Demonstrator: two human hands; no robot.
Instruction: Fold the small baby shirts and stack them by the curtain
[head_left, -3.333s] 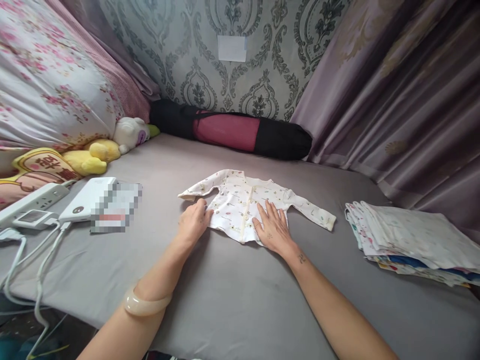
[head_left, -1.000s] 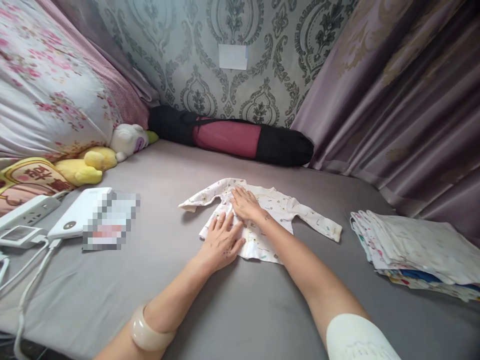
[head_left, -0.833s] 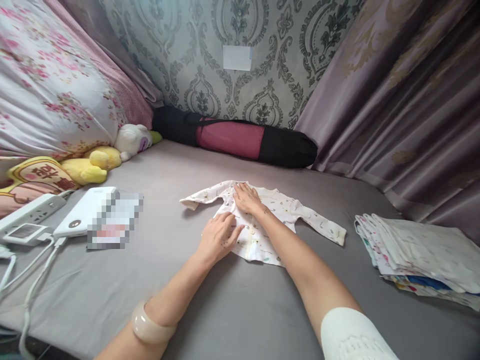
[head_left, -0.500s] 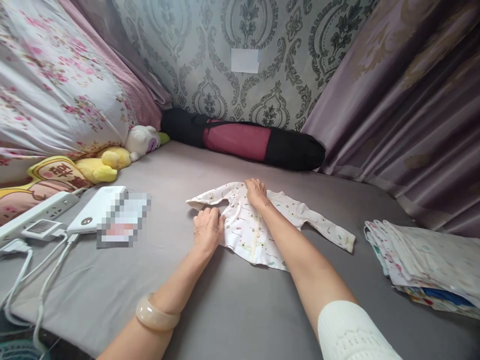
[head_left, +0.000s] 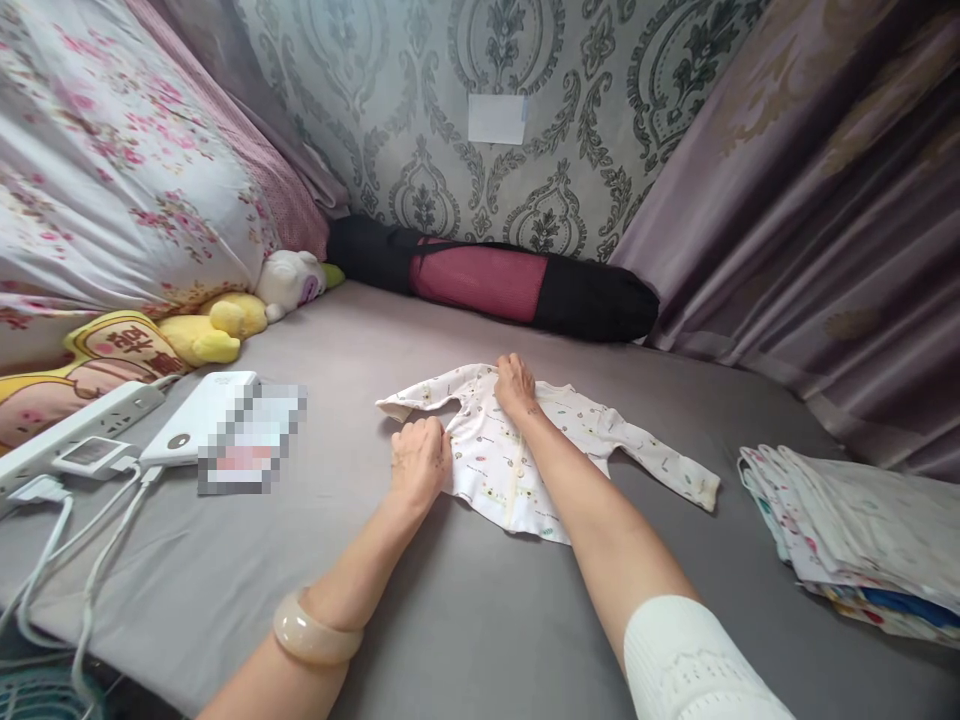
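Observation:
A small white baby shirt [head_left: 480,455] with a scattered print and a pale yellow front strip lies spread on the grey bed sheet [head_left: 480,620]. Its sleeves stretch out to both sides. My left hand [head_left: 420,460], fingers curled, grips the shirt's left side edge below the sleeve. At the shoulder near the neckline, my right hand [head_left: 515,388] is closed on the fabric, its forearm crossing over the shirt front and hiding part of it. The fingertips of both hands are largely hidden.
Folded clothes [head_left: 862,530] are stacked at the right. On the left lie a power strip [head_left: 97,425], a white power bank [head_left: 199,420] with cables and a pixelated item. Plush toys [head_left: 199,335] line the left side. A black and red bag [head_left: 480,280] lies along the wall.
My left hand's fingers have curled in tighter at the shirt's side edge. The right hand stays at the shoulder, and the view has shifted slightly.

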